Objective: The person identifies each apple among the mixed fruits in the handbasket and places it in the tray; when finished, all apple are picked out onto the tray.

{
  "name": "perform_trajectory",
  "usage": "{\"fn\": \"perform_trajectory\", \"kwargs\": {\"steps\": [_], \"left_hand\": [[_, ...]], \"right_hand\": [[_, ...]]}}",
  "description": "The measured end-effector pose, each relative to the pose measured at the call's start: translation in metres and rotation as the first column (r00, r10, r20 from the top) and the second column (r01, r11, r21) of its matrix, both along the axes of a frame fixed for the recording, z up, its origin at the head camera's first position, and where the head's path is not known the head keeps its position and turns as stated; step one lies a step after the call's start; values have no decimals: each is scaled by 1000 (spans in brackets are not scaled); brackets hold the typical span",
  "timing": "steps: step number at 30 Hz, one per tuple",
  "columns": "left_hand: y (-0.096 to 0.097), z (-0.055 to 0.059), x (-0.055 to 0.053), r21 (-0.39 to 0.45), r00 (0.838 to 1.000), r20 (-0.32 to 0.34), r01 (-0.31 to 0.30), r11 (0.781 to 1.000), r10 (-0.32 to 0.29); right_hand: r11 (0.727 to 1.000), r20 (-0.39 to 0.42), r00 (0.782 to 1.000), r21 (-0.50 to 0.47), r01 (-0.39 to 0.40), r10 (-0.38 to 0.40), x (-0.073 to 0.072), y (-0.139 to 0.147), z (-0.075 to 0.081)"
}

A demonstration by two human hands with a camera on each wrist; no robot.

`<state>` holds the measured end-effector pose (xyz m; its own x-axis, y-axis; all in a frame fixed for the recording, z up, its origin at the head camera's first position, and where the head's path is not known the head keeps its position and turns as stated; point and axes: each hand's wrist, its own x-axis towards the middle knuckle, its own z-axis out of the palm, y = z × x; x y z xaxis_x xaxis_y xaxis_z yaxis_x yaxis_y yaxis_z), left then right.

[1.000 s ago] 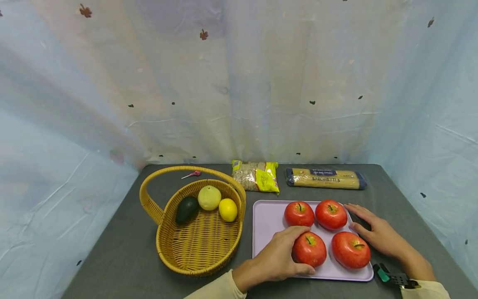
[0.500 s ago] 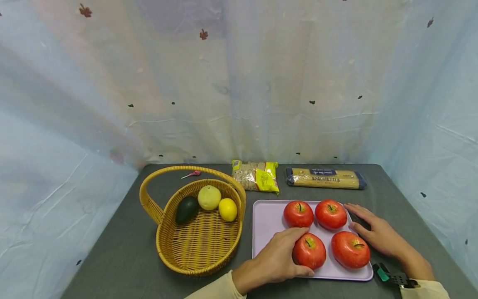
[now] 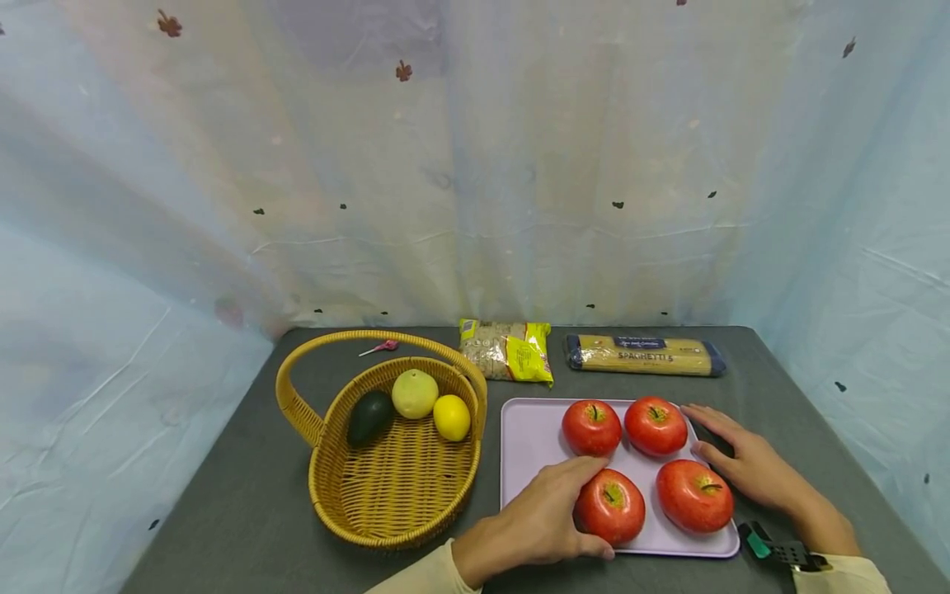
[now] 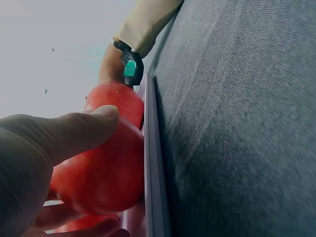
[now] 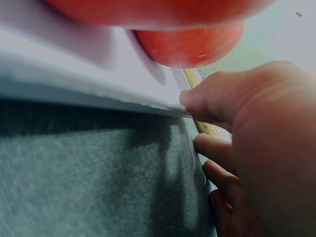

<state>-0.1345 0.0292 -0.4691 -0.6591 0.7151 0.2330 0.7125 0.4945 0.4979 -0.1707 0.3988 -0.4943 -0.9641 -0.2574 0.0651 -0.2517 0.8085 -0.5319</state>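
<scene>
My left hand (image 3: 545,516) is curled around the left side of a red apple (image 3: 614,505), thumb at its front. This apple is at the near-left part of a lilac tray (image 3: 529,437). In the left wrist view, the thumb lies across the upper part of the gripped apple (image 4: 106,170). My right hand (image 3: 757,466) rests by the tray's right side with fingers extended; in the right wrist view its thumb touches the tray rim (image 5: 123,106). Other red apples sit on the tray: one far left (image 3: 591,427), one far right (image 3: 656,426), one near right (image 3: 693,496).
Left of the tray stands a wicker basket (image 3: 393,495) with a tall handle, holding an avocado (image 3: 370,418), a pale green round fruit (image 3: 415,393) and a lemon (image 3: 451,417). Behind lie a yellow-printed bag (image 3: 506,351), a spaghetti pack (image 3: 644,355) and a small pink-handled tool (image 3: 380,347).
The left hand and its apple have shifted slightly toward the near edge of the tray and a little left. The right hand stays in place.
</scene>
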Motion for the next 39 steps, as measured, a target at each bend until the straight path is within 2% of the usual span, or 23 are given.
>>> {"fn": "perform_trajectory", "kwargs": {"steps": [5, 9, 13, 17, 18, 20, 21, 23, 24, 26, 28, 29, 30, 32, 36, 37, 39], "left_hand": [[-13, 3, 2, -1, 998, 56, -25, 1000, 25], [-30, 14, 4, 39, 993, 114, -41, 998, 36], [-53, 28, 9, 168, 988, 154, -58, 984, 32], [-84, 45, 17, 347, 981, 192, -76, 935, 8], [-93, 50, 19, 384, 983, 184, -83, 920, 12], [-113, 59, 23, 450, 993, 114, -84, 889, 36], [-124, 64, 25, 466, 995, 75, -94, 880, 67], [-146, 75, 27, 479, 990, -10, -118, 870, 140], [-158, 82, 28, 475, 980, -54, -143, 868, 191], [-181, 96, 30, 463, 945, -145, -197, 864, 293], [-204, 113, 31, 451, 887, -235, -263, 853, 398], [-215, 122, 33, 444, 850, -272, -305, 843, 451], [-226, 131, 33, 451, 810, -322, -324, 832, 490], [-245, 146, 32, 465, 717, -424, -352, 813, 553], [-276, 170, 28, 466, 515, -579, -426, 775, 632], [-283, 174, 28, 450, 475, -597, -468, 761, 646], [-295, 181, 26, 416, 424, -626, -528, 741, 654]], "right_hand": [[1000, 8, 1000, 5, 8, -8, 1, 0, 0], [1000, 7, 1000, 12, 9, -9, 2, 2, 1], [1000, 8, 1000, 21, 13, -13, 3, 4, 4], [999, -7, 1000, 31, 31, -31, 3, 5, 13], [999, -12, 999, 35, 41, -41, 3, 5, 16], [997, -28, 998, 43, 62, -61, 3, 4, 24], [996, -41, 997, 46, 74, -72, 3, 3, 27], [994, -92, 992, 47, 96, -91, 6, 2, 35], [994, -129, 987, 43, 105, -99, 7, 2, 39], [993, -213, 971, 27, 116, -108, 11, 3, 48], [994, -322, 941, 1, 111, -105, 15, 7, 58], [994, -374, 921, 0, 113, -105, 17, 8, 63], [993, -425, 899, 3, 115, -103, 18, 9, 69], [992, -519, 850, 23, 121, -92, 20, 11, 82], [985, -682, 728, 78, 156, -62, 21, 14, 112], [983, -715, 697, 87, 163, -52, 21, 15, 119], [978, -769, 638, 102, 181, -38, 20, 16, 131]]}}
